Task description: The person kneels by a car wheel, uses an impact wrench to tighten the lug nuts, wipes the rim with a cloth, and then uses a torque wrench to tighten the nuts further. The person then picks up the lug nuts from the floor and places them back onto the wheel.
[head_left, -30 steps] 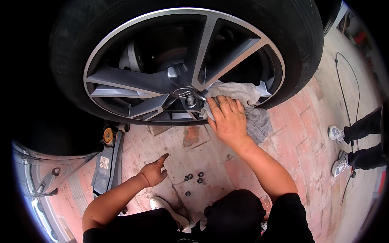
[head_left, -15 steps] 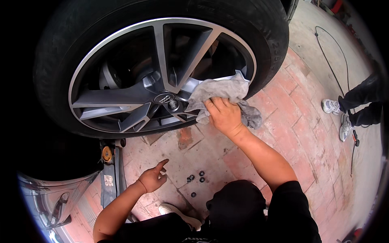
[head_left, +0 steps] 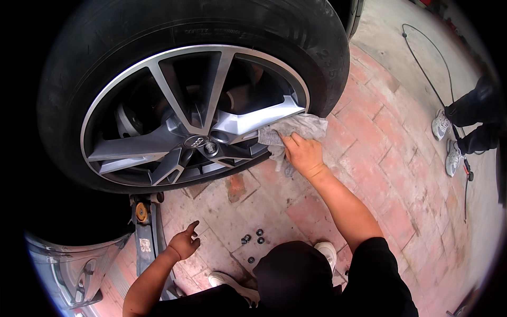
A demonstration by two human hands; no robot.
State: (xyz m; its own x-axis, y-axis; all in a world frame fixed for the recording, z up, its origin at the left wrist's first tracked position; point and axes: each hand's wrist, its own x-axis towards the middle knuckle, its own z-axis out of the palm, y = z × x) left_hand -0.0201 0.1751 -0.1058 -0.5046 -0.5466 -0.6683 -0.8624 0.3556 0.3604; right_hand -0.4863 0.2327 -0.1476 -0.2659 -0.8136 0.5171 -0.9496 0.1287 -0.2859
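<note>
A grey cloth (head_left: 296,127) is in my right hand (head_left: 304,155), pressed against the lower right part of the wheel rim. The alloy wheel (head_left: 248,120) has silver and dark spokes and sits inside a black tyre (head_left: 274,26). One wheel bolt (head_left: 211,148) shows in its hub, beside the round centre cap (head_left: 195,141). Below the wheel, my left hand (head_left: 184,244) hangs over the floor, holding nothing, its index finger stretched out. Several loose wheel bolts (head_left: 260,240) lie on the paving between my arms.
A floor jack (head_left: 143,238) stands under the car to the left, near a shiny grey car body panel (head_left: 68,269). At the right, another person's legs and shoes (head_left: 453,157) stand by a black cable (head_left: 430,87). Red paving tiles (head_left: 364,174) cover the floor.
The wheel has turned a little anticlockwise. My right hand and the cloth have slid along the spoke toward the rim's outer edge, uncovering the spoke. My left hand has shifted slightly down and left.
</note>
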